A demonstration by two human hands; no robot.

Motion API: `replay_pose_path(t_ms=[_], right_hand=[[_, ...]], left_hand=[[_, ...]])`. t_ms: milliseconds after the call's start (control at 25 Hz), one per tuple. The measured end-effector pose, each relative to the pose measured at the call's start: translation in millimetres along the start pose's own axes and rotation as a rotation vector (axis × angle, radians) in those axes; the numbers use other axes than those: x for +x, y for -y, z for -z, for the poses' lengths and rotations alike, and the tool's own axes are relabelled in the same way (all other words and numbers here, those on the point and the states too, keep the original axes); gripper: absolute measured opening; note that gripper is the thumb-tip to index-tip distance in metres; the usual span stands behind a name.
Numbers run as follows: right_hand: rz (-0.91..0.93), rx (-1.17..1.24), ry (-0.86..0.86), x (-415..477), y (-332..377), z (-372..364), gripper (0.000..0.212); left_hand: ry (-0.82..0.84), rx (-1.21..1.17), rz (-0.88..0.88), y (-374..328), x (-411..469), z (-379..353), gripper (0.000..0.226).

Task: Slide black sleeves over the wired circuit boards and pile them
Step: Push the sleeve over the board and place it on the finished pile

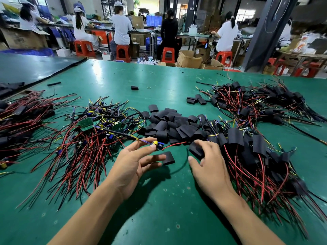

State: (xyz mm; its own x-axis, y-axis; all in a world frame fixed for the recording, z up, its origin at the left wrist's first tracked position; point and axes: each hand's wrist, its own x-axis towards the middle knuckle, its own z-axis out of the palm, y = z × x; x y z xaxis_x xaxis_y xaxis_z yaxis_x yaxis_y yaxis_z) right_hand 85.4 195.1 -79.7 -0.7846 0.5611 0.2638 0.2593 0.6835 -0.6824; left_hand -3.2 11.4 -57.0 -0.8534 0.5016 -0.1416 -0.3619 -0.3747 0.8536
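At a green worktable (159,200), a person's left hand (134,163) pinches a small wired circuit board (157,145) between thumb and forefinger, the other fingers stretched out straight. The board bears a yellow component, and its red lead trails toward the right hand (210,167). That hand curls its fingers and thumb round a black sleeve (195,150) just beside the board. Both hands hover over the middle of the table, nearer its front edge and a little apart, with one loose sleeve (169,157) lying flat on the surface between them.

Behind them sits a heap of empty sleeves (173,126). A tangle of bare boards (99,131) with red and black wires spreads to the left. A pile of sleeved boards (247,149) fills the right side, touching the right hand, with a second sleeved pile (261,103) toward the far right corner. Beyond the far edge, workers (122,29) sit on orange stools (123,53) at benches, backs to the camera.
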Motion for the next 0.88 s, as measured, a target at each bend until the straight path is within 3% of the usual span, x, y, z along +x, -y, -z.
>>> replay_pose_path(t_ms=[40, 120, 360, 520, 600, 680, 760, 880], right_hand=[[0.026, -0.113, 0.064, 1.9, -2.6, 0.1, 0.051], [0.061, -0.226, 0.135, 3.0, -2.6, 2.0, 0.058], [0.217, -0.087, -0.04, 0.1, -2.6, 6.1, 0.029], [0.091, 0.263, -0.17, 0.8, 2.0, 6.4, 0.017], [-0.03, 0.569, -0.104, 1.7, 5.5, 8.0, 0.008], [-0.142, 0.832, 0.002, 0.0, 13.7, 8.2, 0.019], [-0.19, 0.95, 0.05, -1.8, 19.1, 7.3, 0.031], [-0.205, 0.999, 0.04, -2.9, 22.0, 8.5, 0.027]], left_hand=[[-0.022, 0.016, -0.01, -0.5, 0.3, 0.8, 0.026], [-0.063, 0.033, -0.007, -1.2, 1.0, 2.2, 0.02], [-0.093, 0.034, 0.032, -1.5, 1.1, 0.5, 0.021], [-0.084, -0.019, 0.061, -3.6, -0.3, 1.6, 0.019], [-0.081, -0.068, 0.076, -7.0, -0.9, 2.1, 0.021], [-0.072, -0.112, 0.093, -11.3, -1.8, 2.1, 0.023], [-0.063, -0.141, 0.111, -14.8, -2.2, 1.6, 0.025], [-0.059, -0.163, 0.116, -16.9, -2.8, 2.3, 0.025]])
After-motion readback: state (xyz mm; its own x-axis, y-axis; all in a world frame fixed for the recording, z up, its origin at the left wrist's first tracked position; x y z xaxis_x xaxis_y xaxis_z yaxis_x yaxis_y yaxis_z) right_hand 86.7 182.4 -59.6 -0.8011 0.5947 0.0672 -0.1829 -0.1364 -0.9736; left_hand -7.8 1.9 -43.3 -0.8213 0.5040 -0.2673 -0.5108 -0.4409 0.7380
